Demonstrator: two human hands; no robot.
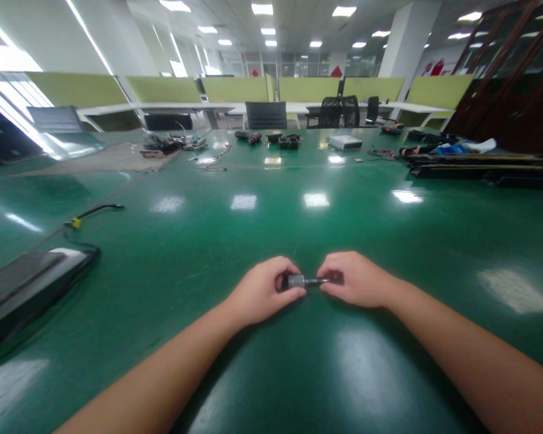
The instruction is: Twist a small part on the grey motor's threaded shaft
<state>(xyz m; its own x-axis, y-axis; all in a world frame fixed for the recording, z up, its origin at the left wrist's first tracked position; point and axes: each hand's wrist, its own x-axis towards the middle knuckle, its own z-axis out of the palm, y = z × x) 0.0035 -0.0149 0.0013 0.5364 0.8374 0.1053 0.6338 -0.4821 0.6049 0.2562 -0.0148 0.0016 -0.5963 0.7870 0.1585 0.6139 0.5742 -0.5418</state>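
Note:
A small grey metal cylinder with a thin dark shaft [304, 281] is held level just above the green table [271, 217], between both my hands. My left hand [263, 290] is closed in a pinch round the thicker grey end. My right hand [356, 279] is closed round the thin shaft end. Both forearms reach in from the bottom of the view and rest low over the table.
A flat dark device [27, 283] with a black cable and yellow tag [75, 222] lies at the left. Tools, small parts and a white box [344, 142] sit at the far side. Long dark bars [479, 166] lie at the right. Office chairs and green partitions stand behind.

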